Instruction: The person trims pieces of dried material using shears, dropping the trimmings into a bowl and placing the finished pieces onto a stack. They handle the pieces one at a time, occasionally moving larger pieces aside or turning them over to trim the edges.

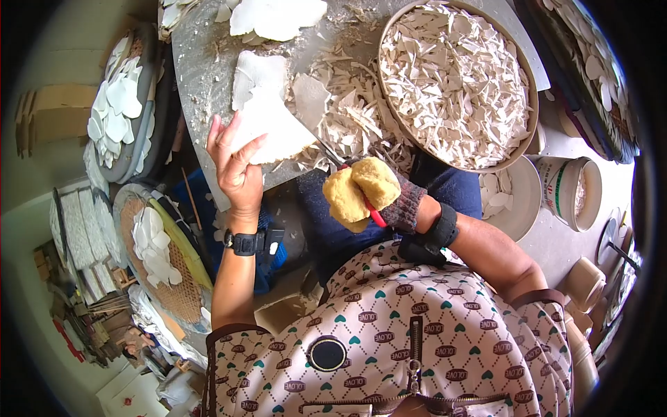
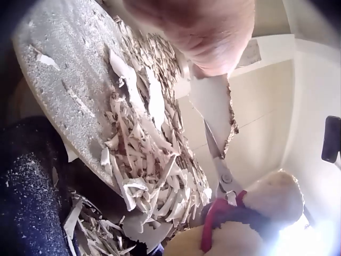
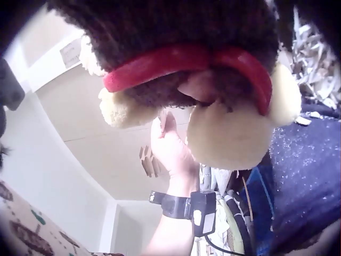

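Note:
My left hand [image 1: 240,163] pinches a thin, flat white sheet [image 1: 281,135] at its left side, over the table's near edge. In the left wrist view the sheet [image 2: 213,101] has a ragged brownish edge. My right hand [image 1: 404,207], in a dark knitted glove, holds scissors [image 2: 226,178] with red handles [image 3: 160,66]. Thick yellow foam pads [image 1: 361,191] surround the handles and hide most of its fingers. The scissor blades point at the sheet, their tip right at its edge in the left wrist view.
White offcuts [image 1: 354,118] litter the grey table [image 1: 198,90]. A large round tray [image 1: 381,69] heaped with offcuts stands at its right. More white sheets [image 1: 278,17] lie at the far side. Below right are buckets [image 1: 590,194]; on the left, a woven tray [image 1: 180,288] bears white pieces.

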Demonstrator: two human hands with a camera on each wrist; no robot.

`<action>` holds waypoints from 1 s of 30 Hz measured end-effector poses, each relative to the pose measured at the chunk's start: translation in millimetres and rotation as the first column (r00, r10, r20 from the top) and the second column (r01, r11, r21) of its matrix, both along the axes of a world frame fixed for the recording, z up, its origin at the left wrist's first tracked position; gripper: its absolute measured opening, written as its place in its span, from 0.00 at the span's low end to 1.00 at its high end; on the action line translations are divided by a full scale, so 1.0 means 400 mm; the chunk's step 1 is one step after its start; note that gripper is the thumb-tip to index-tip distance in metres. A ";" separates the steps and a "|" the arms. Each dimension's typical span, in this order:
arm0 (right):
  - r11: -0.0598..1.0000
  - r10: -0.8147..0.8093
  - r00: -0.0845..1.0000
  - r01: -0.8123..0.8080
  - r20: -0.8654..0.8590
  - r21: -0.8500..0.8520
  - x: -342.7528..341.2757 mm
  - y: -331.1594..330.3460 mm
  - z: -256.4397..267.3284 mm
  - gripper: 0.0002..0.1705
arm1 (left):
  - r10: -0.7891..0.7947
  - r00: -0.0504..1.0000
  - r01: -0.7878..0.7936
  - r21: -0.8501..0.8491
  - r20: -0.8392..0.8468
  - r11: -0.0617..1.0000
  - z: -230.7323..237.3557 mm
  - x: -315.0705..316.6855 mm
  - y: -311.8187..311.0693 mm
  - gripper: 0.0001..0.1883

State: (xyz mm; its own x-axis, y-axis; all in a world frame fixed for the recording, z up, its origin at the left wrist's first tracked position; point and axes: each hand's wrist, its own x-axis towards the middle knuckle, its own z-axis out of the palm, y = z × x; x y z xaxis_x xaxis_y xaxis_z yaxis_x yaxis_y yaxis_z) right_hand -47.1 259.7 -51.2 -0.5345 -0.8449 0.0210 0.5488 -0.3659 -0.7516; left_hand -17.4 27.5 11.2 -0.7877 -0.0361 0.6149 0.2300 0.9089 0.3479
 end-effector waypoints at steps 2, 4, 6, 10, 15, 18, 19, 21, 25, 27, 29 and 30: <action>0.999 -0.008 0.999 0.010 0.049 -0.040 0.000 -0.003 -0.006 0.11 | 0.078 0.996 -0.081 0.105 0.032 0.991 -0.008 -0.001 -0.004 0.14; 0.992 0.022 0.991 -0.006 0.130 -0.126 -0.005 -0.005 -0.042 0.13 | 0.184 0.974 -0.220 0.347 0.133 0.912 -0.038 0.008 -0.017 0.13; 0.989 0.081 0.927 -0.029 0.366 -0.146 -0.006 0.005 -0.041 0.13 | 0.144 0.964 -0.254 0.617 0.224 0.745 -0.033 0.011 -0.019 0.15; 0.964 0.128 0.918 -0.027 0.375 -0.264 0.006 0.017 -0.077 0.13 | -0.157 0.929 -0.250 0.879 0.336 0.406 0.030 0.031 -0.004 0.23; 0.989 -0.127 0.922 0.147 -0.367 0.028 0.002 0.008 -0.070 0.12 | -0.358 0.805 -0.317 0.853 0.473 0.416 0.056 0.070 0.034 0.24; 0.909 -0.045 0.567 0.365 -0.823 0.203 -0.005 0.011 -0.064 0.10 | -0.426 0.746 -0.344 0.845 0.511 0.410 0.059 0.083 0.056 0.26; 0.915 -0.094 0.651 0.355 -0.753 0.193 0.000 0.009 -0.095 0.09 | -0.430 0.753 -0.338 0.853 0.499 0.398 0.057 0.084 0.064 0.26; 0.933 -0.185 0.832 0.316 -0.523 0.172 0.005 0.005 -0.124 0.09 | -0.397 0.811 -0.297 0.886 0.431 0.356 0.045 0.092 0.072 0.28; 0.980 -0.100 0.933 0.152 -0.345 0.129 -0.005 0.020 -0.038 0.09 | -0.028 0.977 -0.203 0.957 0.213 0.208 -0.014 0.089 0.106 0.29; 0.991 -0.009 0.994 0.024 -0.112 0.131 -0.002 0.033 0.037 0.10 | 0.110 0.964 -0.262 0.945 0.244 0.196 -0.036 0.088 0.115 0.29; 0.989 0.011 0.994 0.005 -0.109 0.147 0.003 0.038 0.048 0.10 | 0.178 0.974 -0.173 0.967 0.139 0.188 -0.063 0.081 0.133 0.30; 0.985 -0.017 0.961 0.064 -0.276 0.161 0.001 0.039 0.034 0.11 | 0.140 0.982 -0.151 0.976 0.129 0.158 -0.054 0.079 0.151 0.31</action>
